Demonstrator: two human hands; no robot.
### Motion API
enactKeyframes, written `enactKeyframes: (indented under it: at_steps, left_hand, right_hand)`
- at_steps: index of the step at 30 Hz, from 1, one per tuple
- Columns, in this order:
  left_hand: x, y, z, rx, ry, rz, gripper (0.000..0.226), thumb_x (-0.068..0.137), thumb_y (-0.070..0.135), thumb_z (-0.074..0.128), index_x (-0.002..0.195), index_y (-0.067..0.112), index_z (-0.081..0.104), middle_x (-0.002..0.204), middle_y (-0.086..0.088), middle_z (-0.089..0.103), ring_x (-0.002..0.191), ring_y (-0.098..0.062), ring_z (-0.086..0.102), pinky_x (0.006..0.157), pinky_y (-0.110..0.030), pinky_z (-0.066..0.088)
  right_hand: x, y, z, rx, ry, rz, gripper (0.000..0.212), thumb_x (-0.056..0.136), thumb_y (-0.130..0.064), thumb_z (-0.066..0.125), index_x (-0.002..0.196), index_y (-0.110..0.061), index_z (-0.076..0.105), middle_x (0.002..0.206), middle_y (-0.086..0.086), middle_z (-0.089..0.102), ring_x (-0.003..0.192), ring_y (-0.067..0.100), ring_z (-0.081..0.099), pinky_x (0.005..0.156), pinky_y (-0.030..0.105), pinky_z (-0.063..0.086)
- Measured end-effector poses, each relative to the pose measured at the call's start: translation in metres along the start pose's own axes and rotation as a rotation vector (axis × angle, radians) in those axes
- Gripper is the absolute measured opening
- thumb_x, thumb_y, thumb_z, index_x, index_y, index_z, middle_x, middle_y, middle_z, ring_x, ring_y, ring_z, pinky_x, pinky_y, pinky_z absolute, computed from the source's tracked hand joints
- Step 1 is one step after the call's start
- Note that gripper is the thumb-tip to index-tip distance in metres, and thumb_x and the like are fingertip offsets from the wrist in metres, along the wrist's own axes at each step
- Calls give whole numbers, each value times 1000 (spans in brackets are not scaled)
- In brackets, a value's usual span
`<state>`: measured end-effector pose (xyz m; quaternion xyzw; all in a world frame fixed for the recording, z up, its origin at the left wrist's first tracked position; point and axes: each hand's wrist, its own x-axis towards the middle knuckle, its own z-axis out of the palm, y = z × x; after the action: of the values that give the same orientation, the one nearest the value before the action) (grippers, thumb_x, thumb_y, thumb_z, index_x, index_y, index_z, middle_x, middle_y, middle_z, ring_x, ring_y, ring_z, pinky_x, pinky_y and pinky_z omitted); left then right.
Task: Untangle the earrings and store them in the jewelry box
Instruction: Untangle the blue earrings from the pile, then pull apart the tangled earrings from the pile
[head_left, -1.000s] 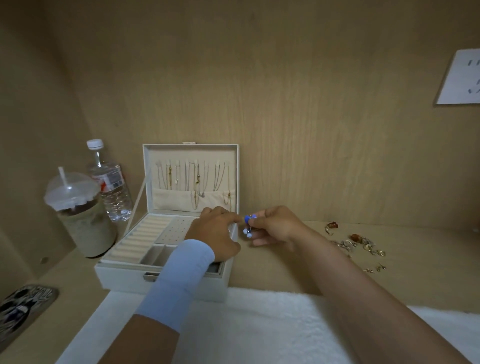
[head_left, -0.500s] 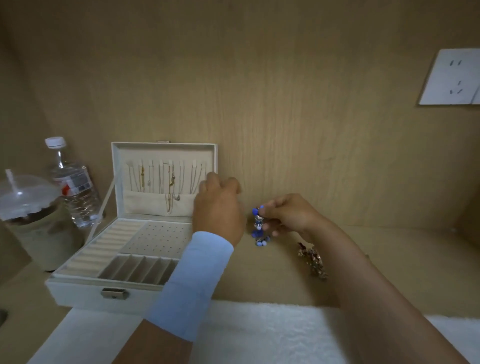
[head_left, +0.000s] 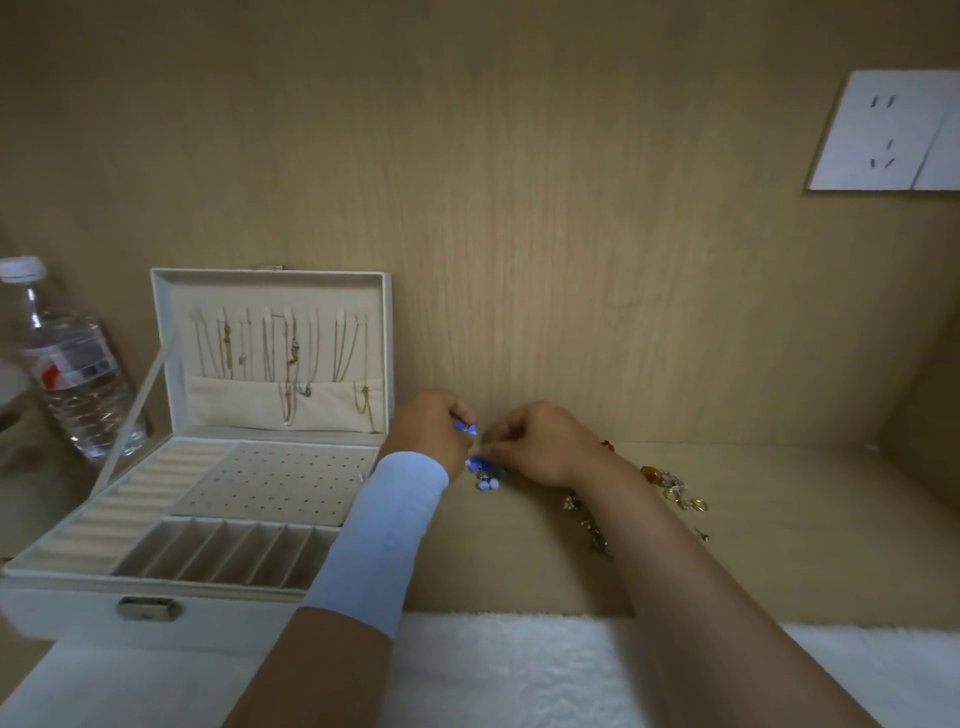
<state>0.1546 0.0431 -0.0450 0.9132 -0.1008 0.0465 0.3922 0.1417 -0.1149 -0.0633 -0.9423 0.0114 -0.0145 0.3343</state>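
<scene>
Premises: domestic, most likely a bedroom or dressing nook, though the narrow view leaves the room itself unconfirmed. Evidence: a recess lined in pale wood-grain laminate, back panel (head_left: 571, 234) and shelf surface (head_left: 805, 545) alike. A white wall socket (head_left: 883, 130) is set into the panel at upper right. An open cream jewelry box (head_left: 234, 616) stands at left, necklaces (head_left: 288, 353) hung in its lid. Loose jewellery (head_left: 675, 491) lies on the shelf. A plastic water bottle (head_left: 72, 374) stands beside the box. A white fluffy mat (head_left: 519, 670) runs along the near edge.
</scene>
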Motion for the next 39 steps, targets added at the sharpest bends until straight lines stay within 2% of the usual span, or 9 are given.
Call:
enactKeyframes:
  at_steps: [4, 8, 13, 17, 20, 28, 32, 35, 39]
  left_hand:
    - [1, -7, 9, 85, -53, -26, 19, 88, 2, 63, 92, 21, 68, 102, 0, 66, 88, -18, 64, 77, -22, 46]
    - [1, -13, 24, 19, -9, -60, 19, 92, 5, 60, 103, 19, 67, 106, -2, 69, 63, 0, 54, 52, -6, 36]
    - [0, -11, 22, 192, 18, 5, 38, 98, 8, 49, 134, 16, 58, 133, -9, 59, 118, -26, 58, 93, -29, 44]
    - [2, -11, 19, 291, -104, 19, 28, 96, 13, 55, 120, 16, 70, 124, -8, 65, 110, -25, 62, 86, -28, 46]
    - [2, -11, 23, 251, -145, 27, 27, 95, 17, 59, 119, 15, 71, 120, -8, 68, 107, -24, 64, 88, -29, 49]
    - [2, -20, 36, 207, 24, 76, 30, 96, 24, 58, 125, 18, 67, 128, -5, 56, 113, -25, 58, 96, -34, 49]
    - [4, -26, 37, 251, 9, 86, 17, 90, 10, 58, 88, 15, 73, 91, -4, 60, 94, -25, 62, 69, -29, 47]
    - [5, -30, 36, 282, 25, 59, 18, 90, 8, 56, 79, 16, 68, 87, -3, 61, 97, -24, 60, 68, -30, 44]
    - [8, -30, 38, 280, 21, 64, 24, 91, 7, 54, 99, 16, 74, 100, -6, 66, 102, -25, 59, 78, -34, 53]
  right_hand:
    - [1, -5, 12, -219, 13, 29, 14, 87, -38, 70, 83, -25, 76, 83, -9, 72, 81, 12, 63, 63, 27, 40]
    - [3, 2, 5, -251, 101, 70, 15, 91, -33, 66, 97, -27, 78, 95, -5, 74, 90, 16, 67, 66, 26, 41]
    - [0, 5, -7, -203, 74, 20, 24, 96, -30, 56, 110, -29, 76, 108, -8, 73, 100, 13, 66, 84, 30, 52]
    - [0, 7, -13, -159, -99, 19, 30, 81, -39, 75, 111, -35, 75, 108, -16, 72, 102, 6, 66, 95, 31, 53]
    - [-1, 7, -10, -260, -67, -11, 31, 85, -38, 74, 115, -31, 75, 113, -12, 72, 106, 9, 65, 93, 28, 52]
    - [2, 9, -3, -279, 32, -53, 37, 91, -39, 67, 126, -27, 68, 121, -9, 69, 112, 13, 63, 92, 31, 52]
    - [4, 10, -2, -263, -19, -37, 33, 94, -33, 64, 126, -26, 69, 127, -8, 68, 114, 14, 62, 93, 30, 50]
    - [7, 12, 2, -275, -8, -61, 30, 96, -26, 62, 124, -26, 71, 125, -7, 69, 110, 14, 63, 93, 32, 51]
    - [8, 8, 11, -241, -14, -97, 29, 96, -30, 62, 122, -23, 72, 111, -2, 72, 94, 12, 62, 84, 29, 50]
